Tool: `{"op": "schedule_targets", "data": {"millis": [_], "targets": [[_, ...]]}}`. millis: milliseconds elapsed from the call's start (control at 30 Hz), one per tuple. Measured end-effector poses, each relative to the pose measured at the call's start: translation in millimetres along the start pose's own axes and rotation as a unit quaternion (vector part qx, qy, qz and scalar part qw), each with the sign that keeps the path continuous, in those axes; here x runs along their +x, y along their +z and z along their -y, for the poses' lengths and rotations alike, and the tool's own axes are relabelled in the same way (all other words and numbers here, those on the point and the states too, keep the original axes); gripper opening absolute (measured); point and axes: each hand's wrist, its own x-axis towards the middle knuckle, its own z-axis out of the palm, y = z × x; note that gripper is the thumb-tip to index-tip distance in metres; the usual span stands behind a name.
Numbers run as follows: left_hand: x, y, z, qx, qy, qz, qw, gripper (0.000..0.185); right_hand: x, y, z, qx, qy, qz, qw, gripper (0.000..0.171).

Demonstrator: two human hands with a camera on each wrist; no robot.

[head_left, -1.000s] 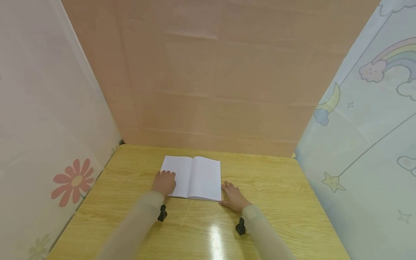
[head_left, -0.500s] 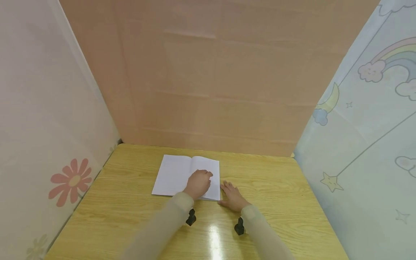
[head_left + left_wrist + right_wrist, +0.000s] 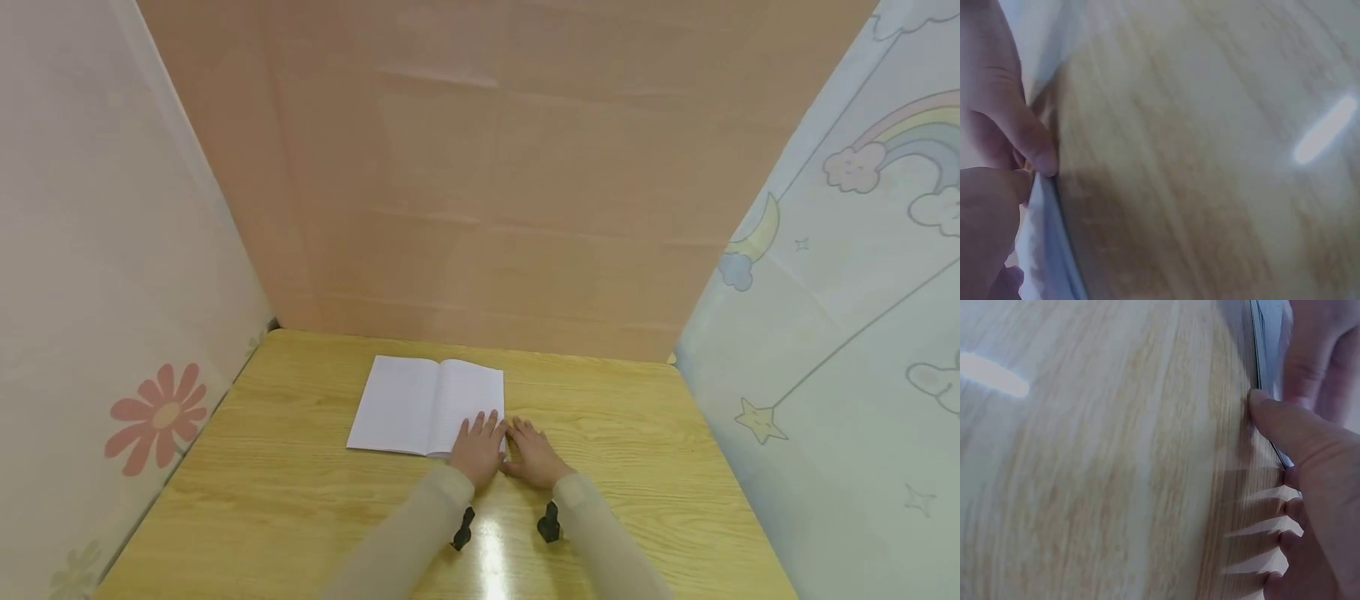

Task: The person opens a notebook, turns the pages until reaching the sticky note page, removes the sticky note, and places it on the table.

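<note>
- Lying open at the middle of the head view, the notebook (image 3: 426, 405) rests flat on the wooden table (image 3: 300, 467), toward its far edge.
- It looks light, thin and floppy; its pages would bend or crease easily, so the lower right corner of the page looks like the best place to take hold.
- Faint ruled lines show; no writing or brand is readable.
- The left hand (image 3: 477, 450) lies on that corner, thumb and finger (image 3: 1019, 134) pinching the page edge in the left wrist view.
- The right hand (image 3: 534, 455) rests flat beside it, fingers straight, thumb touching the notebook's edge.
- Flower, rainbow and star prints decorate the side walls.
</note>
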Motion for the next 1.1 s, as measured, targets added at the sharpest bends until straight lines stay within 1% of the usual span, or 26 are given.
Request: {"op": "schedule_targets", "data": {"millis": [200,300,433,567,667,767,900,1000,1100], "targets": [[-0.9,11.3,2.7,-0.009,-0.024,0.011,0.9996,0.065,-1,0,-1,0.002,0.007,0.006,1.0,0.076],[-1.8,13.5,4.3,-0.023,-0.032,0.017,0.9991,0.064,-2,0,-1,0.014,0.006,0.007,1.0,0.075],[-1.2,14.4,6.1,-0.036,-0.037,0.029,0.9983,0.065,-2,-1,0,0.018,0.005,0.008,1.0,0.075],[-0.3,15.4,8.0,-0.041,-0.038,0.032,0.9979,0.066,-1,0,-1,0.012,0.004,0.006,1.0,0.075],[-0.7,13.3,8.5,-0.046,-0.037,0.032,0.9977,0.067,-1,0,-2,0.002,0.003,0.007,1.0,0.075],[-1.4,9.1,8.1,-0.056,-0.036,0.03,0.9973,0.066,-1,0,-1,0.001,-0.002,0.001,1.0,0.075],[-1.4,7.9,8.4,-0.063,-0.036,0.029,0.997,0.066,-2,0,0,0.004,-0.006,-0.005,1.0,0.074],[-0.2,10.2,9.4,-0.057,-0.033,0.027,0.9975,0.064,-2,0,1,0.0,-0.006,-0.006,1.0,0.075],[1.0,11.1,9.8,-0.045,-0.025,0.015,0.9986,0.06,-2,1,1,-0.003,-0.003,-0.006,1.0,0.076]]}}
